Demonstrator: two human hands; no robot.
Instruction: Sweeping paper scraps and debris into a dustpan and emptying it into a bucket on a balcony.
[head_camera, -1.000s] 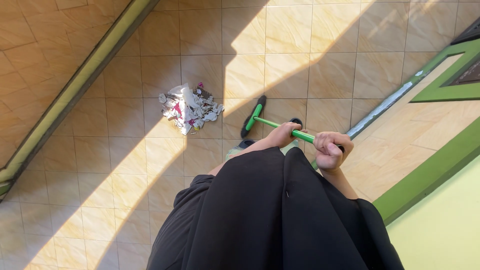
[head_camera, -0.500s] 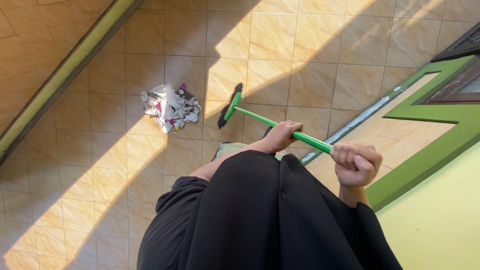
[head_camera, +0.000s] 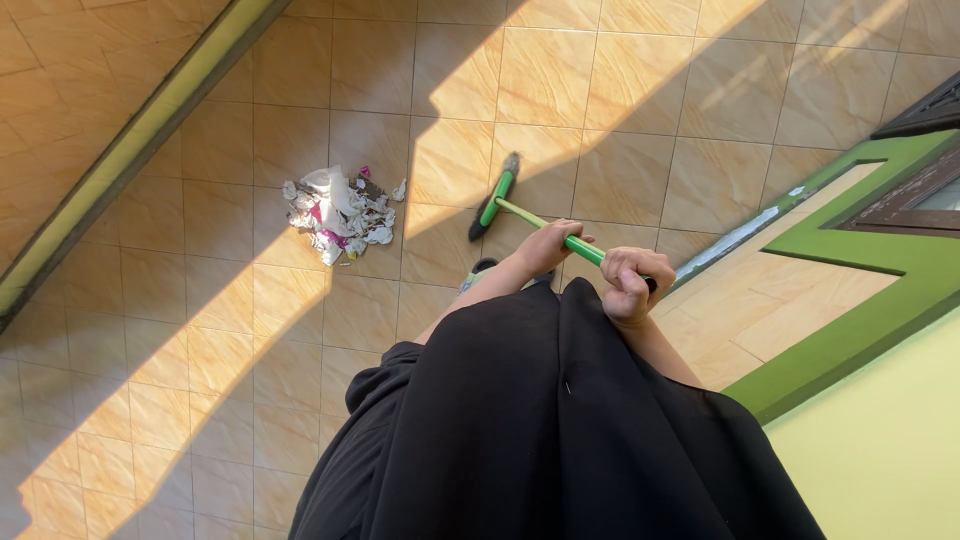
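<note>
Pulled back toward the person, the green broom (head_camera: 532, 222) now has its head farther right of the litter pile (head_camera: 342, 212).
Left hand (head_camera: 548, 246) and right hand (head_camera: 627, 283) both wrap its handle, bristles resting on floor tiles (head_camera: 600, 90).

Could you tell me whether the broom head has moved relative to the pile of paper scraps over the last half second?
Yes. The broom head now lies farther from the paper scraps, up and to the right.

One head-worn camera looks steeply down (close over the person's dark garment (head_camera: 560, 430)) at the tiled floor (head_camera: 620, 90).
</note>
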